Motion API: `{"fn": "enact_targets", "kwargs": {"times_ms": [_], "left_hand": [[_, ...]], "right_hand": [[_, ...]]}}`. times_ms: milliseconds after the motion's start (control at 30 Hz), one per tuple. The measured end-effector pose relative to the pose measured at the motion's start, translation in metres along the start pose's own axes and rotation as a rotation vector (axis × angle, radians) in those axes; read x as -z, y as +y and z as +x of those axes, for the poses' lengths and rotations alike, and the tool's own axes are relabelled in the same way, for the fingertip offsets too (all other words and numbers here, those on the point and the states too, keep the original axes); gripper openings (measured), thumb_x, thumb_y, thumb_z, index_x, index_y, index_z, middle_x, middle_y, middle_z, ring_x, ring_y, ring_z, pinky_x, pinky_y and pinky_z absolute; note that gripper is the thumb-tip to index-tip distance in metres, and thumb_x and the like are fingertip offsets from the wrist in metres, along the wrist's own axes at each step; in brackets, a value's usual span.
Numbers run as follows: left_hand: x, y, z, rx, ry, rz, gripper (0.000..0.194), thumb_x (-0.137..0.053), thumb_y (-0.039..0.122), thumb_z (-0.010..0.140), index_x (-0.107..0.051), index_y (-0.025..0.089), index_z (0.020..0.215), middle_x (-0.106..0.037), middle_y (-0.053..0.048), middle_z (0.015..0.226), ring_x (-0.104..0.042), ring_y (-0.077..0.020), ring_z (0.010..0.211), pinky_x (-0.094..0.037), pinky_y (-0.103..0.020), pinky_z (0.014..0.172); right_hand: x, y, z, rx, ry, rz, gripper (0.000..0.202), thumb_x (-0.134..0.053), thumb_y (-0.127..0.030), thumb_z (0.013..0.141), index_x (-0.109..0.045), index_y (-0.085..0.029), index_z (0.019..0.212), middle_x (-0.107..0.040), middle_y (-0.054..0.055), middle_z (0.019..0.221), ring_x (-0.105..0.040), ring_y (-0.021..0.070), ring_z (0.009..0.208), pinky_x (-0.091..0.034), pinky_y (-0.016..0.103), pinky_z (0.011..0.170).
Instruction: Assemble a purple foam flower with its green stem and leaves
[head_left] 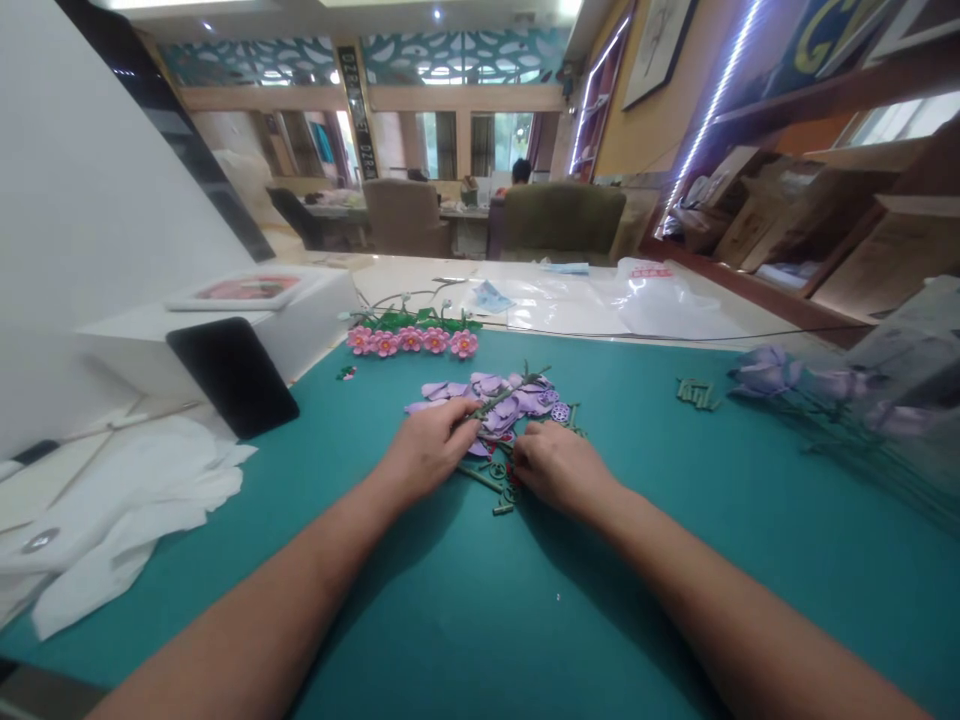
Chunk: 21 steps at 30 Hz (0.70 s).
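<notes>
My left hand [435, 445] is closed, with thumb and forefinger pinching a thin green flower stem [499, 398] that slants up to the right. Behind it lies a heap of light purple petal pieces [487, 385]. My right hand [559, 462] reaches into small green and red parts [497, 470] in front of the petals. Its fingers are curled together, and whatever they hold is hidden. A round purple openwork piece [560, 411] rests just beyond the right knuckles. Short green stem pieces [502, 509] lie on the mat between the hands.
A row of pink flowers [411, 340] sits at the green mat's [465, 620] back edge. On the right are green pieces [697, 393] and purple flowers [769, 372] with long stems. A black tablet-like slab [232, 375] leans on a white box at left, near crumpled white wrapping [142, 490].
</notes>
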<state>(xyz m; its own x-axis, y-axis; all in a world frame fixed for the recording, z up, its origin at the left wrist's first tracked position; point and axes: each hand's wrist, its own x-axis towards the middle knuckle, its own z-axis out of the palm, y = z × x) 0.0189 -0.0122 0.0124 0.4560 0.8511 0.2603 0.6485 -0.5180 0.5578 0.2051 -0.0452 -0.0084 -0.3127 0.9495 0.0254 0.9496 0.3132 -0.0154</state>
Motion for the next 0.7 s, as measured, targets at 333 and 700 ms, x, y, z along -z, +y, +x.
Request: {"fn": "enact_targets", "kwargs": {"times_ms": [333, 700], "left_hand": [[0.001, 0.0, 0.0, 0.007, -0.013, -0.017, 0.03, -0.04, 0.035, 0.087, -0.065, 0.02, 0.098, -0.066, -0.002, 0.078, -0.059, -0.0189, 0.077, -0.042, -0.027, 0.07], [0.002, 0.003, -0.002, 0.02, -0.027, -0.044, 0.029, -0.04, 0.033, 0.089, -0.061, 0.018, 0.103, -0.068, -0.004, 0.092, -0.061, -0.0195, 0.084, -0.044, -0.029, 0.074]], "right_hand": [[0.003, 0.005, 0.0, -0.034, 0.059, 0.144, 0.012, -0.053, -0.02, 0.081, -0.064, -0.018, 0.079, -0.065, 0.008, 0.088, -0.056, 0.02, 0.08, -0.035, 0.028, 0.063], [0.006, -0.006, 0.005, -0.174, 0.065, 1.528, 0.028, -0.071, -0.04, 0.066, -0.057, -0.018, 0.077, -0.051, -0.006, 0.06, -0.045, 0.0089, 0.053, -0.035, 0.023, 0.05]]}}
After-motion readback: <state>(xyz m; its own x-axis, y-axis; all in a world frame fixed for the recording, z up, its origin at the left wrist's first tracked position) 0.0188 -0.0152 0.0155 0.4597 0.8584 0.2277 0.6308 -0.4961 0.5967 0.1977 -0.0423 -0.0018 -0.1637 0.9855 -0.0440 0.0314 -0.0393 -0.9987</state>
